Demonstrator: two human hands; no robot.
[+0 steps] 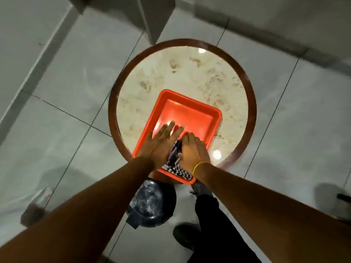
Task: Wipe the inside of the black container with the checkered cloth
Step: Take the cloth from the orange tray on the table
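Your left hand (160, 142) lies spread flat in the tray (191, 112); your right hand (192, 151) clutches the cloth (175, 164); the container (150, 203) sits below.

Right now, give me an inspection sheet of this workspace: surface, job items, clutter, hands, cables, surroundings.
Surface: round marble-look table with dark wooden rim, stained.
Job's things: checkered cloth lies in the orange tray; black container sits on the floor below the table edge, inside looks smeared.
Clutter: nothing seen on the table besides the tray.
Grippers: left hand flat, fingers spread over the tray; right hand pressing the cloth, yellow band on the wrist.
Cables: nothing seen.
Surroundings: pale tiled floor; the person's dark-trousered leg.
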